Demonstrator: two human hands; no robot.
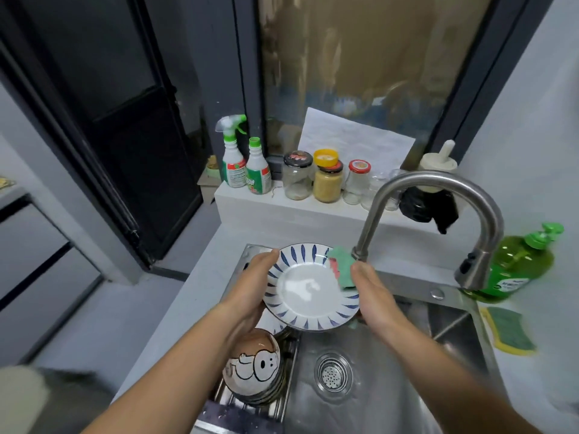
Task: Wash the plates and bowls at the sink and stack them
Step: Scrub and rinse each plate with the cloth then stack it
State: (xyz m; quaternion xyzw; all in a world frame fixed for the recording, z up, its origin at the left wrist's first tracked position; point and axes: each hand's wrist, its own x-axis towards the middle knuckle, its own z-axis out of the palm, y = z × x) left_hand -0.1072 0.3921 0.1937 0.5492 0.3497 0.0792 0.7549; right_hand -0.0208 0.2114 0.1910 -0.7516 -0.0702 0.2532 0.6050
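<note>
A white plate with blue leaf marks on its rim (308, 291) is held tilted over the steel sink (369, 399). My left hand (250, 288) grips the plate's left edge from behind. My right hand (374, 296) holds a green and red cloth (343, 266) against the plate's right rim. A stack of bowls with a cartoon drawing (255, 369) stands on a rack at the sink's left side, below the plate. Another dish shows partly under the plate.
The curved steel tap (438, 195) arches over the sink's back right. A green bottle of dish soap (517, 264) and a yellow-green sponge (509, 330) sit on the right counter. Spray bottles (233, 158) and jars (327, 180) line the ledge behind.
</note>
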